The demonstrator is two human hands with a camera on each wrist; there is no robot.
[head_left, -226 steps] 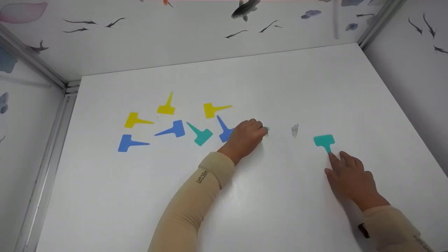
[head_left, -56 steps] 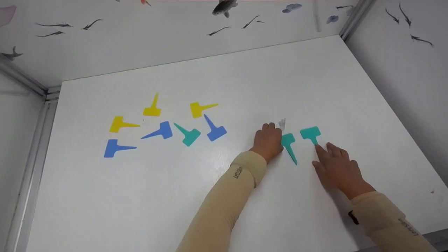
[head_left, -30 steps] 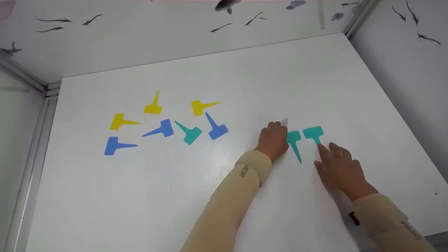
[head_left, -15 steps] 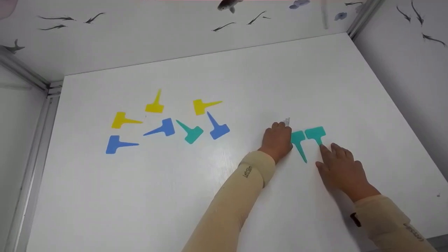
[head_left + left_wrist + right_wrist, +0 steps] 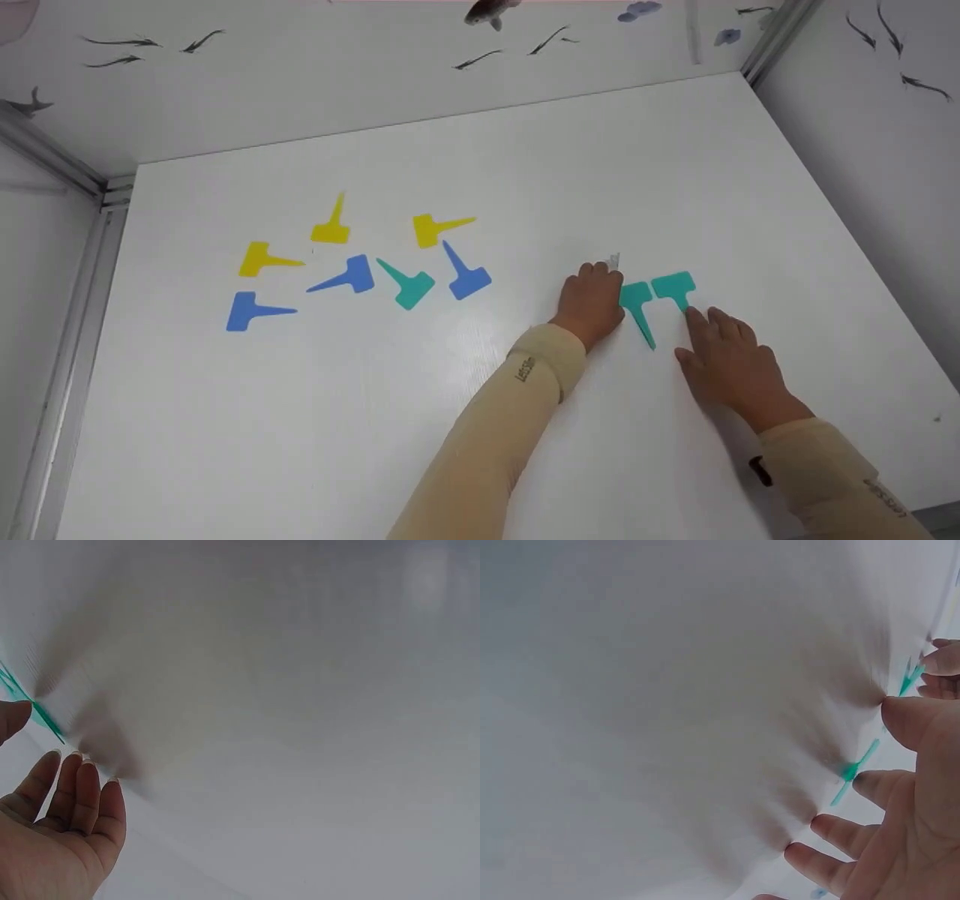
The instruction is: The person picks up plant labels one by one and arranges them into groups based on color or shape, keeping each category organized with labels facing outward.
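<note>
Two teal tags (image 5: 676,285) side by side, looks like plenty left

Left hand (image 5: 591,304) is on one, can't tell if it's pinching; right hand (image 5: 733,366), fingers spread, touches the other's stem. Third teal tag (image 5: 409,289), yellow tags (image 5: 256,259) and blue tags (image 5: 241,311) lie scattered leftward.

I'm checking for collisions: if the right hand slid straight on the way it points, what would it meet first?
Most likely the rightmost green tag: the right hand has its index fingertip at the tag's stem, though exact contact is hard to judge.
</note>
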